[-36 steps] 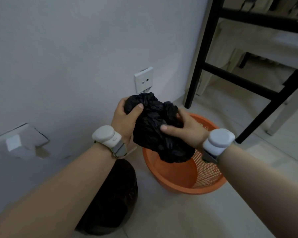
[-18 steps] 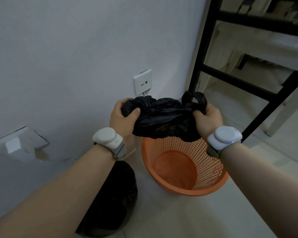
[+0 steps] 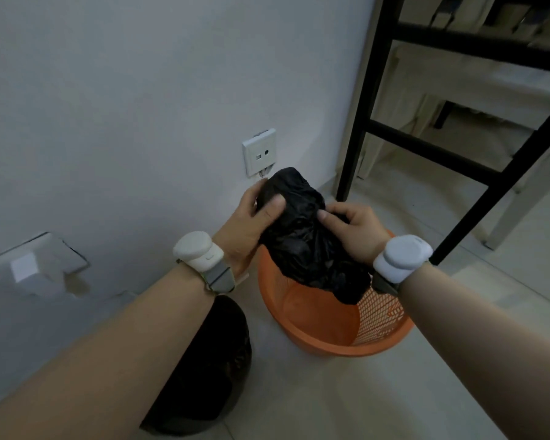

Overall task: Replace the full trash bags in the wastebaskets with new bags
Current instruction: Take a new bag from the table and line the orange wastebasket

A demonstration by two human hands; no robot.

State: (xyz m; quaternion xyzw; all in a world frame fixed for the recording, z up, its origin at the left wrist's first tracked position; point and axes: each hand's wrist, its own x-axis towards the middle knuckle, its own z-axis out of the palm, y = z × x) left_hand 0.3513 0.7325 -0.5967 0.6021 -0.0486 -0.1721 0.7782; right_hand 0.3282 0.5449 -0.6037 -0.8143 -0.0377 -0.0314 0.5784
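Crumpled black bag (image 3: 302, 236) above mesh wastebasket (image 3: 334, 328)

Wall: a plain pale wall (image 3: 124, 90) is filling the upper left; dim, bluish light is lying evenly over it
Socket: a white wall plate (image 3: 258, 152) is sitting low on the wall; thin wires are showing at its lower edge
Damage: a broken, lifted panel (image 3: 35, 265) is jutting out at the wall's lower left
Floor: pale tiles (image 3: 346, 401) are running out to the right
Furniture: a black metal frame (image 3: 426, 144) is standing at right, its crossbars crossing pale furniture behind
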